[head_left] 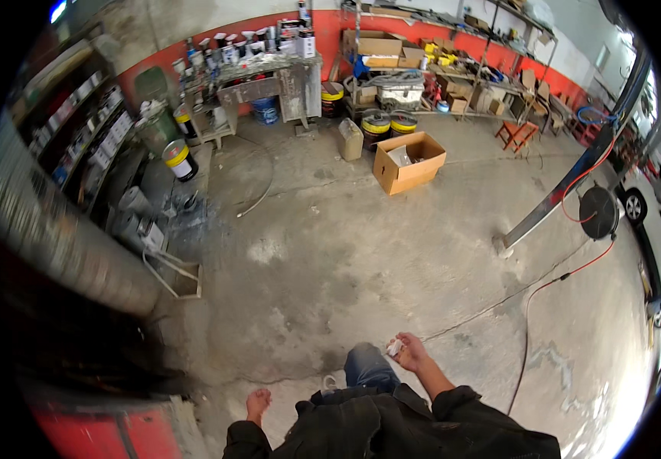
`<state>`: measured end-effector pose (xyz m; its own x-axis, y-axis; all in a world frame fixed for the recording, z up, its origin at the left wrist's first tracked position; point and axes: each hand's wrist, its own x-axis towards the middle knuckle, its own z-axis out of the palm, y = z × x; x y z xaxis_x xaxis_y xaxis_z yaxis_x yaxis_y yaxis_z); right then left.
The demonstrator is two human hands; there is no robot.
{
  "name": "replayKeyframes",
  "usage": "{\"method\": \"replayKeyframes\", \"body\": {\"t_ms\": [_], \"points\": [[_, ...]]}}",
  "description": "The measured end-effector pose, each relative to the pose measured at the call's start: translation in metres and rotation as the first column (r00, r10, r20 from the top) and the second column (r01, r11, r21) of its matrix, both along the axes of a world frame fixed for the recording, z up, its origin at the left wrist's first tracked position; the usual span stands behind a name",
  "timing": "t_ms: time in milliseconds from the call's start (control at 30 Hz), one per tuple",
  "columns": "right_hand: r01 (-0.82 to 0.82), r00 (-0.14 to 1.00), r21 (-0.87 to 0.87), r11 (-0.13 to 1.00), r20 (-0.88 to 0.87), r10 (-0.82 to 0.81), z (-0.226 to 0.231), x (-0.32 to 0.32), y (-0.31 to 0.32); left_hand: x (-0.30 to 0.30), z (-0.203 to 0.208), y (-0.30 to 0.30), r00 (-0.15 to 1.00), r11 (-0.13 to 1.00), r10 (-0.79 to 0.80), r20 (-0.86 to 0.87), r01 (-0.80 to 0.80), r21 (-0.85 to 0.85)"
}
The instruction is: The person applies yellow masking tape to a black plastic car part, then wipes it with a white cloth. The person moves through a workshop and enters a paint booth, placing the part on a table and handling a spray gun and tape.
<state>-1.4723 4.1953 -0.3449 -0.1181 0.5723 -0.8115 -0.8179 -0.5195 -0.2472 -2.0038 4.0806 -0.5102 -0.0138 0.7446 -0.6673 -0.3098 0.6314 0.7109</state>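
My right hand is held out in front of my right knee, its fingers closed on a small crumpled white piece, too small to tell whether it is paper or cloth. Lower down at my left side, my left hand hangs with its fingers curled in, and nothing shows in them. Neither hand touches anything else. Below them are my dark sleeves and one leg in blue jeans, a step forward over the concrete floor.
Ahead stands an open cardboard box beside yellow-topped buckets. A cluttered workbench and shelves line the back wall. To the right, a lift post carries a red hose. A red cabinet sits near left.
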Motion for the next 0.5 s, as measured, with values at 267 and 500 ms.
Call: {"method": "replayKeyframes", "body": {"t_ms": [267, 500], "points": [[0.061, 0.987, 0.243, 0.968, 0.131, -0.095, -0.048, 0.128, 0.35, 0.007, 0.088, 0.357, 0.906, 0.97, 0.203, -0.372, -0.134, 0.202], [0.249, 0.655, 0.343, 0.906, 0.629, -0.418, 0.088, 0.199, 0.69, 0.0, 0.036, 0.341, 0.691, 0.767, 0.628, 0.357, -0.471, -0.437]]}}
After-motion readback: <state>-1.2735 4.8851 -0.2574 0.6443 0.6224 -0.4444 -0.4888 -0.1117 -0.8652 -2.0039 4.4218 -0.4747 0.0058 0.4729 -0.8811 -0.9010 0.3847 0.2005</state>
